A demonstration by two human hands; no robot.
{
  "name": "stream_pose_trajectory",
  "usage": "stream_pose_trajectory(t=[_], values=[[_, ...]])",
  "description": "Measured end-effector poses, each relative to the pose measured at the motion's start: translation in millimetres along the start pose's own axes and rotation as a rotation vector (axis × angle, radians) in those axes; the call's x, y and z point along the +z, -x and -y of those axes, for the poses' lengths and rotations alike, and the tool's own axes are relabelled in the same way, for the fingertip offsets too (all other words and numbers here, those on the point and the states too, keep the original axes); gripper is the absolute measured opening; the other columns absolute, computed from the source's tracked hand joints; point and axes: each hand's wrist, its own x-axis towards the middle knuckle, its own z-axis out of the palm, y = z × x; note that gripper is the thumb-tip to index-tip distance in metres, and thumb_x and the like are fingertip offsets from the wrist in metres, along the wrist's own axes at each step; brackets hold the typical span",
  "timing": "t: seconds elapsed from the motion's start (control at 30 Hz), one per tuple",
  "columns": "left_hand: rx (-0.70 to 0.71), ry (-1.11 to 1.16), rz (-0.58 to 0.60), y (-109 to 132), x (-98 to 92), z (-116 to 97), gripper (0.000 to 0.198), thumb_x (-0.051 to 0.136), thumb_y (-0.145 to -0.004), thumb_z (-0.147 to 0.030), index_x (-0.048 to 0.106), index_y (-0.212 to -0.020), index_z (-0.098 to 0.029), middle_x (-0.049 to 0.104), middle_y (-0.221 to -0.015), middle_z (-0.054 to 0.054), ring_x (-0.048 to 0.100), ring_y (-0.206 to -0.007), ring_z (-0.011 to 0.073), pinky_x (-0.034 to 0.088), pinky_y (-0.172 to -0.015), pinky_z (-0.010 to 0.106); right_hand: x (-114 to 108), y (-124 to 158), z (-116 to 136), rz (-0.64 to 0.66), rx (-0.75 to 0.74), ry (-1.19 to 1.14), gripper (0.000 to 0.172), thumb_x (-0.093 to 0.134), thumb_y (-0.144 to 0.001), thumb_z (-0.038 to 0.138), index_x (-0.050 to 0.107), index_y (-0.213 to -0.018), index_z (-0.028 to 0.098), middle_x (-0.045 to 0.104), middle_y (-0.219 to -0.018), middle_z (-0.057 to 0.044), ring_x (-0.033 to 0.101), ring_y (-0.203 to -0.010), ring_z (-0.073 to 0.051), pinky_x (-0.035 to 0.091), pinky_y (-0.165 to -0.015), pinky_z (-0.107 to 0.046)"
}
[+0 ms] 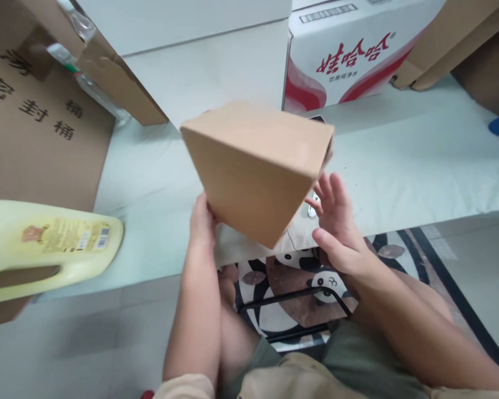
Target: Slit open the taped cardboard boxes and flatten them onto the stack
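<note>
A brown cardboard box (253, 172) is tilted in the air above the front edge of the pale green surface. My left hand (203, 221) grips its lower left side, with the fingertips hidden behind the cardboard. Beside the box's right end, my right hand (336, 227) has its fingers spread and thumb apart, holding nothing. Whether its fingertips brush the box I cannot tell. Partly hidden between the box and my right fingers lies a small white object (313, 206). Behind the box's top edge, the corner of a dark object (317, 118) shows.
The pale green covered surface (403, 160) runs across the view. White cartons (203, 77) and a red-and-white carton (341, 66) stand at the back. To the left are a yellow jug (83, 244), a large cardboard box (37, 127) and plastic bottles (91, 88). A panda-patterned mat (274, 288) lies below.
</note>
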Motion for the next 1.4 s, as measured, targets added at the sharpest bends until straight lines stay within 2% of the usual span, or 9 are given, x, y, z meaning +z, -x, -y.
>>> stream_pose_trajectory(t=[0.1, 0.27, 0.47, 0.6, 0.73, 0.83, 0.97, 1.13, 1.4], values=[[-0.214, -0.008, 0.242, 6.5, 10.6, 3.4, 0.059, 0.053, -0.074, -0.08, 0.057, -0.062, -0.022, 0.048, -0.048, 0.002, 0.043, -0.038, 0.0131, 0.022, -0.036, 0.026, -0.6, -0.9, -2.0, 0.024, -0.048, 0.114, 0.076, 0.049, -0.103, 0.046, 0.007, -0.167, 0.046, 0.001, -0.179, 0.005, 0.004, -0.166, -0.026, 0.022, -0.135, -0.058], [-0.21, -0.07, 0.377, 11.5, 12.3, 2.5, 0.076, 0.053, -0.065, -0.095, 0.062, -0.068, -0.02, 0.056, -0.051, 0.005, 0.047, -0.036, 0.0125, 0.019, -0.035, 0.024, -7.0, -4.7, -6.5, 0.042, -0.106, 0.206, 0.071, 0.056, -0.101, 0.036, 0.027, -0.165, 0.041, 0.016, -0.177, -0.002, 0.017, -0.165, -0.03, 0.027, -0.133, -0.058], [-0.294, -0.163, 0.549, 21.3, 13.1, 0.3, 0.078, 0.062, -0.063, -0.094, 0.067, -0.081, -0.019, 0.063, -0.052, 0.007, 0.054, -0.035, 0.0171, 0.017, -0.034, 0.024, -6.3, -3.3, -3.0, 0.013, -0.131, 0.345, 0.067, 0.058, -0.099, 0.041, 0.035, -0.162, 0.043, 0.019, -0.172, -0.003, 0.019, -0.163, -0.037, 0.021, -0.134, -0.063], [-0.373, -0.225, 0.678, 30.1, 11.9, -1.9, 0.07, 0.067, -0.069, -0.086, 0.07, -0.087, -0.018, 0.073, -0.061, 0.011, 0.064, -0.041, 0.0207, 0.02, -0.035, 0.023, -7.5, -4.1, -0.8, -0.13, -0.102, 0.28, 0.074, 0.061, -0.096, 0.047, 0.03, -0.163, 0.042, 0.036, -0.155, -0.01, 0.036, -0.153, -0.035, 0.035, -0.129, -0.061], [-0.414, -0.511, 0.721, 27.2, 9.6, 1.2, 0.055, 0.074, -0.073, -0.069, 0.072, -0.076, -0.014, 0.075, -0.066, 0.014, 0.067, -0.046, 0.0215, 0.031, -0.037, 0.022, -10.4, -5.0, 0.0, -0.124, -0.131, 0.21, 0.035, 0.061, -0.097, 0.042, 0.066, -0.132, 0.037, 0.046, -0.148, -0.008, 0.04, -0.152, -0.034, 0.032, -0.131, -0.059], [-0.211, -0.509, 0.458, 16.8, 7.3, 3.5, 0.041, 0.07, -0.082, -0.058, 0.07, -0.09, -0.017, 0.077, -0.083, 0.011, 0.073, -0.065, 0.0195, 0.049, -0.049, 0.023, -8.1, -4.7, 1.3, -0.059, -0.08, 0.212, 0.022, 0.063, -0.096, 0.035, 0.074, -0.114, 0.028, 0.048, -0.151, -0.009, 0.047, -0.148, -0.034, 0.039, -0.127, -0.057], [0.451, -0.334, 0.142, 10.4, 5.8, -2.1, 0.065, 0.056, -0.084, -0.077, 0.058, -0.129, -0.029, 0.061, -0.148, 0.01, 0.061, -0.138, 0.0293, 0.061, -0.093, 0.038, -5.3, -5.2, 2.9, 0.0, -0.031, 0.217, 0.028, 0.063, -0.096, 0.036, 0.072, -0.12, 0.026, 0.05, -0.154, -0.012, 0.049, -0.147, -0.033, 0.044, -0.123, -0.055], [0.953, -0.573, 0.417, 25.7, 17.5, -10.1, 0.058, 0.046, -0.091, -0.078, 0.064, -0.125, -0.034, 0.048, -0.162, 0.003, 0.025, -0.162, 0.034, 0.021, -0.133, 0.06, -5.2, -5.5, 2.2, 0.05, -0.049, 0.188, 0.032, 0.061, -0.098, 0.038, 0.07, -0.127, 0.029, 0.048, -0.159, -0.009, 0.046, -0.151, -0.032, 0.043, -0.125, -0.053], [0.98, -0.642, 0.464, 34.3, 18.1, -7.3, 0.046, 0.044, -0.097, -0.064, 0.07, -0.115, -0.031, 0.044, -0.163, 0.007, 0.015, -0.165, 0.0353, 0.014, -0.134, 0.064, -0.8, -3.8, 3.8, -0.017, 0.018, 0.161, 0.028, 0.057, -0.098, 0.04, 0.074, -0.116, 0.029, 0.045, -0.16, -0.007, 0.05, -0.146, -0.034, 0.045, -0.122, -0.057]])
